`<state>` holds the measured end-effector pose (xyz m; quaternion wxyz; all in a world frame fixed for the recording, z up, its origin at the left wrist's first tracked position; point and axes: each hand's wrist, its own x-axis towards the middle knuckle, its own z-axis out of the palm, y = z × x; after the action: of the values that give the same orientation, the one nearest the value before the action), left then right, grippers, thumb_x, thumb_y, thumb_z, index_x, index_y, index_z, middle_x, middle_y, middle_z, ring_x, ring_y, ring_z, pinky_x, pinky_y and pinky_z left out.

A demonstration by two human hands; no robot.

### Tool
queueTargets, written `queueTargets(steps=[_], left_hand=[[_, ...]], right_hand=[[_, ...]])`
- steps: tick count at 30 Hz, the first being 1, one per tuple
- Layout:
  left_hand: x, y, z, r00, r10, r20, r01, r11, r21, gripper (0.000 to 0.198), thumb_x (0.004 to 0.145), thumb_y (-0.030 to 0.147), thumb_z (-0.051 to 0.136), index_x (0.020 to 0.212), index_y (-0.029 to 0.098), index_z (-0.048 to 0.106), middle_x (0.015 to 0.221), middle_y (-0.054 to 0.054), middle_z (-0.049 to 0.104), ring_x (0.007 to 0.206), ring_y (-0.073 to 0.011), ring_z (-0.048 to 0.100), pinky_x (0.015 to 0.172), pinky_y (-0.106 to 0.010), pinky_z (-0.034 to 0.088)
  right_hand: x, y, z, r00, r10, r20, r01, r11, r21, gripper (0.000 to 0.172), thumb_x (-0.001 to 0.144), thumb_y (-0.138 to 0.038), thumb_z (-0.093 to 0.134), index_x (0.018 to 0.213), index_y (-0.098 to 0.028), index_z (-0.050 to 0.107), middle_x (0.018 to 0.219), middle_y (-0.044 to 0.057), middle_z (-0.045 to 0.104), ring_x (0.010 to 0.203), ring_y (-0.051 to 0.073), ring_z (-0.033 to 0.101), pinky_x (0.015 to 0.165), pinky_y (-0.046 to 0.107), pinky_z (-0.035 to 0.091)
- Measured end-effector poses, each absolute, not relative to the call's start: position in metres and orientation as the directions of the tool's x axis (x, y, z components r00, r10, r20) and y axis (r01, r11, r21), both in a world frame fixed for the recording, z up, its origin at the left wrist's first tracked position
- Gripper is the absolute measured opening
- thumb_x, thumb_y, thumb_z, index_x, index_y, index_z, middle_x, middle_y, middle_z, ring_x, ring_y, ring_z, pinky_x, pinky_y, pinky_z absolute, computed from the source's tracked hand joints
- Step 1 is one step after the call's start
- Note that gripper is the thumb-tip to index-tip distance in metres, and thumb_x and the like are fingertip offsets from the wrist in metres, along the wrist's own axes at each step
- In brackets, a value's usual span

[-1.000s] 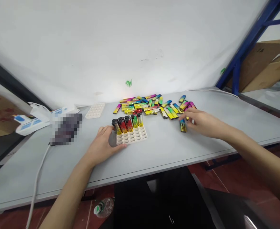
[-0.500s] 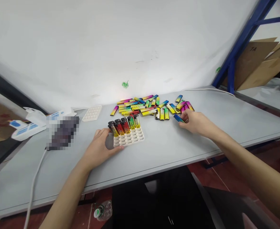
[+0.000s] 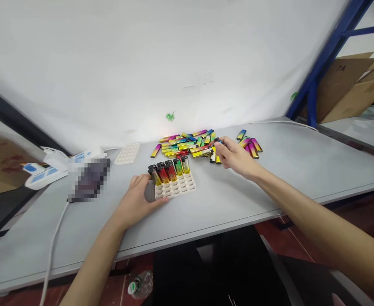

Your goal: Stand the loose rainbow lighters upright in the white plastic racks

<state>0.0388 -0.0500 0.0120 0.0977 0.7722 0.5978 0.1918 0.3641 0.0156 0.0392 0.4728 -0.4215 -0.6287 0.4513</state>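
Note:
A cream slotted tray (image 3: 178, 188) sits on the grey table (image 3: 225, 195) with several colourful lighters (image 3: 169, 169) standing upright in its back row. My left hand (image 3: 138, 199) grips the tray's left edge, thumb along the front. Behind it lies a loose pile of lighters (image 3: 187, 143), rainbow-coloured. My right hand (image 3: 237, 157) is closed on a lighter (image 3: 218, 140), its dark tip showing above my fingers, just right of the pile and apart from the tray.
A second cream tray (image 3: 128, 153) lies at the back left. A blurred dark object (image 3: 89, 179), white power strips (image 3: 51, 168) and a white cable (image 3: 51, 250) sit at left. A blue rack post (image 3: 321, 63) and cardboard boxes (image 3: 352, 85) stand at right.
My right hand closed on a lighter at the right end of the pile and moved left with it, lifted, toward the pile's middle. My left hand stayed on the tray.

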Motion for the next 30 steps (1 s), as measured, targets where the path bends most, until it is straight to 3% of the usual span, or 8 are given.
queueTargets(steps=[4,7,10,15,20,30], left_hand=[[0.039,-0.051,0.013,0.204,0.966,0.158,0.893,-0.249,0.375,0.054,0.077,0.066,0.068,0.104,0.022,0.05,0.107,-0.007,0.056,0.108,-0.0298,0.049,0.087,-0.043,0.047],[0.038,-0.051,0.013,0.206,0.965,0.162,0.897,-0.252,0.364,0.054,0.078,0.066,0.068,0.104,0.022,0.05,0.106,-0.007,0.056,0.107,-0.0293,0.049,0.085,-0.042,0.047],[0.037,-0.05,0.012,0.215,0.96,0.177,0.9,-0.265,0.345,0.054,0.078,0.066,0.068,0.105,0.022,0.05,0.105,-0.006,0.055,0.104,-0.0284,0.049,0.085,-0.041,0.047],[0.035,-0.049,0.01,0.224,0.957,0.185,0.902,-0.275,0.332,0.055,0.079,0.067,0.068,0.107,0.023,0.05,0.105,-0.006,0.055,0.106,-0.0287,0.049,0.087,-0.042,0.047],[0.036,-0.048,0.01,0.212,0.959,0.189,0.899,-0.267,0.347,0.055,0.078,0.066,0.069,0.107,0.023,0.052,0.106,-0.006,0.055,0.106,-0.029,0.049,0.086,-0.041,0.047],[0.037,-0.05,0.013,0.205,0.961,0.184,0.898,-0.26,0.355,0.054,0.078,0.066,0.068,0.106,0.023,0.051,0.105,-0.006,0.056,0.106,-0.029,0.05,0.087,-0.041,0.047]], right_hand=[[0.351,0.024,0.036,-0.326,0.934,0.146,-0.103,0.119,-0.988,0.038,0.092,-0.06,0.058,0.101,-0.023,0.055,0.076,-0.002,0.052,0.058,0.012,0.049,0.053,0.026,0.043],[0.349,0.022,0.033,-0.316,0.946,0.075,-0.211,0.007,-0.977,0.039,0.09,-0.061,0.06,0.099,-0.024,0.057,0.068,-0.005,0.043,0.05,0.009,0.036,0.043,0.021,0.028],[0.348,0.019,0.029,-0.235,0.972,0.0,-0.29,-0.071,-0.954,0.05,0.09,-0.068,0.052,0.074,-0.021,0.05,0.057,-0.007,0.03,0.045,0.007,0.02,0.041,0.021,0.013],[0.346,0.017,0.026,-0.164,0.981,-0.106,-0.308,-0.153,-0.939,0.054,0.093,-0.063,0.041,0.058,-0.023,0.03,0.049,-0.007,0.018,0.042,0.008,0.009,0.04,0.024,0.008],[0.343,0.017,0.023,-0.184,0.974,-0.132,-0.283,-0.181,-0.942,0.049,0.094,-0.056,0.038,0.059,-0.024,0.028,0.047,-0.007,0.019,0.041,0.008,0.009,0.04,0.025,0.008],[0.342,0.013,0.027,-0.194,0.971,-0.14,-0.298,-0.194,-0.935,0.055,0.093,-0.064,0.042,0.059,-0.023,0.032,0.048,-0.008,0.019,0.044,0.008,0.008,0.042,0.024,0.007]])
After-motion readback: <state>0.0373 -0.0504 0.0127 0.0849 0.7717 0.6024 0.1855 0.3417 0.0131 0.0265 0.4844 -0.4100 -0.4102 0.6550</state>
